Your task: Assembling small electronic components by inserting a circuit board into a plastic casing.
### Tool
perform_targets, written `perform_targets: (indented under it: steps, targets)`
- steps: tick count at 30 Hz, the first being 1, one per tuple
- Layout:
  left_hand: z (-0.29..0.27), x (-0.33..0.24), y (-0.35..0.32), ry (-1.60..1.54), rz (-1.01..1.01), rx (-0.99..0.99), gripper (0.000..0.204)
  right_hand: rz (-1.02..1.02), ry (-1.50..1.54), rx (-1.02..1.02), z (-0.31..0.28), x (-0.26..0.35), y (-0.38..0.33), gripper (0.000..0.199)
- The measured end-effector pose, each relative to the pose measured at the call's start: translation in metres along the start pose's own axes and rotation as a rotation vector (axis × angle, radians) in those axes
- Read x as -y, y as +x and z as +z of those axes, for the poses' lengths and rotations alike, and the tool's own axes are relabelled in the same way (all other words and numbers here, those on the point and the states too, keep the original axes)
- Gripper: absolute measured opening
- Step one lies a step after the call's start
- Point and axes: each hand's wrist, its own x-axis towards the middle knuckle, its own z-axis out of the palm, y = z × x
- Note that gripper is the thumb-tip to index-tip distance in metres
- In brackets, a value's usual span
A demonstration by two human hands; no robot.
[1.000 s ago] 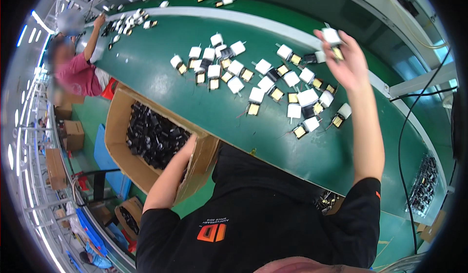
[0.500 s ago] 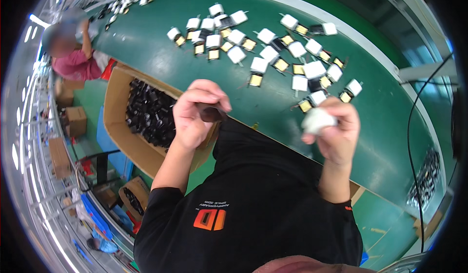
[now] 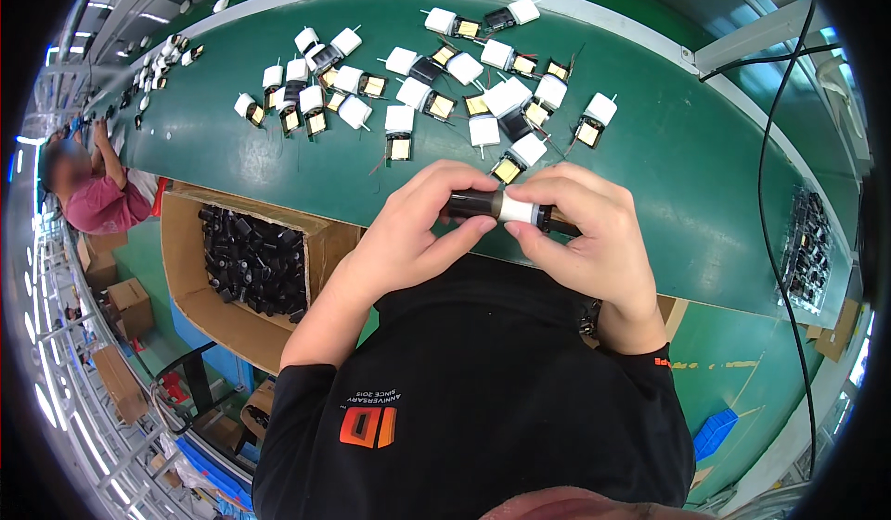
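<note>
In front of my body, above the near edge of the table, my left hand (image 3: 399,237) is closed around a dark, glossy tube-like shell (image 3: 471,204). My right hand (image 3: 599,237) pinches a white cylindrical part (image 3: 516,208) with a black section on its right side. The white part's left end meets the shell's right end, in one line; how far one sits inside the other is hidden. Beyond my hands lie several similar white-and-black assemblies (image 3: 399,119) with yellow pads and thin wires, the nearest one (image 3: 528,150) just past my right fingers.
A cardboard box (image 3: 190,288) of black parts (image 3: 251,260) stands left of me, against the green table (image 3: 306,181). A co-worker in a red top (image 3: 102,205) sits farther left. A black cable (image 3: 768,186) hangs at right, near a clear tray of small parts (image 3: 806,251).
My hands were apart and have come together, bringing the white part's end against the dark shell. The view has shifted, so the table and box sit differently in it.
</note>
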Motion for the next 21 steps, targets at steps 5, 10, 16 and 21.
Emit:
perform_targets:
  steps: [5,10,16,21]
  targets:
    - [0.004,0.004,0.003,-0.078,-0.117,0.06,0.036,0.016,0.096,-0.021,-0.002,-0.015,0.001,0.025]
    - [0.016,0.004,0.006,-0.178,-0.144,0.022,0.04,0.192,0.439,-0.065,0.012,-0.031,-0.012,0.024]
    - [0.027,-0.013,0.015,-0.639,-0.008,-0.106,0.054,0.15,1.045,-0.052,0.002,-0.073,-0.023,0.022]
    - [0.031,-0.004,0.034,-0.074,0.283,0.002,0.054,0.144,1.32,-0.121,0.026,-0.074,-0.025,0.022]
